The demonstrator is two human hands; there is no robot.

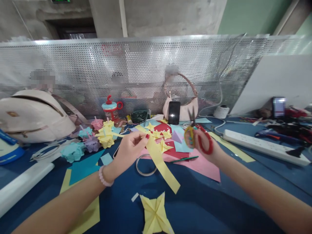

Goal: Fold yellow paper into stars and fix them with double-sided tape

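Note:
My left hand [130, 148] pinches the top of a long yellow paper strip [161, 161], which hangs down over the blue table [202, 201]. My right hand [202, 144] is closed round scissors [198, 135] with red and yellow handles, blades pointing up, a little to the right of the strip. A folded yellow paper star [154, 213] lies near the table's front edge. A ring of clear tape [145, 165] lies under the strip. Pink, red and light blue sheets [195, 161] with small yellow stars [161, 136] lie behind the hands.
Folded paper flowers [97, 138] cluster at mid left beside a white backpack [31, 115]. A pink handbag [182, 105] and black phone [174, 112] stand against the perforated metal screen [146, 65]. A white power strip [263, 146] lies at right. People sit behind the screen.

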